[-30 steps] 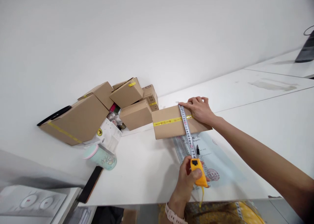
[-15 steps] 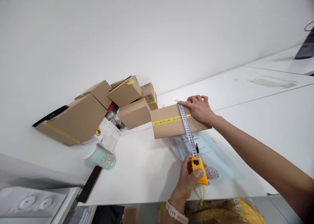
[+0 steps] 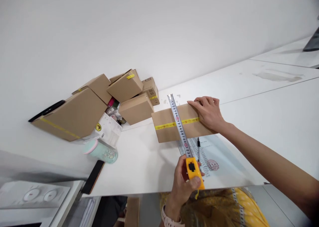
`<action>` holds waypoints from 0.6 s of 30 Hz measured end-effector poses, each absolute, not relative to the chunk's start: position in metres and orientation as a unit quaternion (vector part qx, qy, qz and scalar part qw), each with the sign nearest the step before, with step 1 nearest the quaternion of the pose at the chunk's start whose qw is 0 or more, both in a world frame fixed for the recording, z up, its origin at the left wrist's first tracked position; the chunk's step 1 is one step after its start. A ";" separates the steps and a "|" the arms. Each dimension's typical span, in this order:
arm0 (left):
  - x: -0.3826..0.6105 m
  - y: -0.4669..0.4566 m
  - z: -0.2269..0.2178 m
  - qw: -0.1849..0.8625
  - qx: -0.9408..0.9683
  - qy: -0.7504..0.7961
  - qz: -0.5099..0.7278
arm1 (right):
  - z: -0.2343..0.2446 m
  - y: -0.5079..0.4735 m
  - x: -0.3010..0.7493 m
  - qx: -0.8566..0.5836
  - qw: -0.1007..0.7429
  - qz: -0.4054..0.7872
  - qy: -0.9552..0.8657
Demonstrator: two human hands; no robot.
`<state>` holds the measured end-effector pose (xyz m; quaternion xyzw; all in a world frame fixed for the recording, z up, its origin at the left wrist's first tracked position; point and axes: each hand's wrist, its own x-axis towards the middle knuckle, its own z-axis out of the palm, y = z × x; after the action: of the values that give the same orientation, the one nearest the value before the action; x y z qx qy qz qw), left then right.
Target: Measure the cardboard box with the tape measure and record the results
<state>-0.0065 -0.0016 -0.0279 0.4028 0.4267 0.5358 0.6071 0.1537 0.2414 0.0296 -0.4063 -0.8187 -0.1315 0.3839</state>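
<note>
My left hand (image 3: 181, 184) is closed around the yellow case of a tape measure (image 3: 198, 182), near the table's front edge. Its silver blade runs out across a brown cardboard box (image 3: 161, 134) banded with yellow tape. The blade's hooked tip sticks out beyond the box's far side and touches neither hand. My right hand (image 3: 210, 113) grips the right part of the box, fingers over the far edge. Below the box lie a printed sheet in a pale blue folder (image 3: 224, 164) and a black pen (image 3: 198, 143), partly covered.
Several cardboard boxes (image 3: 136, 109) are stacked at the left against the wall, beside a white carton (image 3: 109, 129). A mint cup with a pink lid (image 3: 102, 152) lies on its side. A dark flat object (image 3: 93, 177) is at the table's left edge.
The blade's tip has come away from my right index finger and shifted left, past the box's far edge. My left hand and the tape case moved slightly left.
</note>
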 end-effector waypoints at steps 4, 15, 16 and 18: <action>-0.018 -0.023 -0.018 0.590 0.443 0.487 0.468 | 0.010 0.195 0.168 -0.388 0.435 -0.137 -0.801; -0.014 -0.051 -0.018 0.538 0.584 0.557 0.246 | 0.029 0.113 0.233 -0.463 0.556 0.417 -0.550; -0.013 -0.052 -0.018 0.535 0.590 0.558 0.235 | 0.026 0.109 0.237 -0.468 0.563 0.430 -0.528; -0.010 -0.054 -0.017 0.541 0.580 0.564 0.230 | 0.018 0.097 0.243 -0.480 0.571 0.436 -0.504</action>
<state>-0.0097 -0.0543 -0.0170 0.5800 0.5643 0.2297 0.5408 0.2426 0.0971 0.0181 -0.4796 -0.5041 0.4363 0.5706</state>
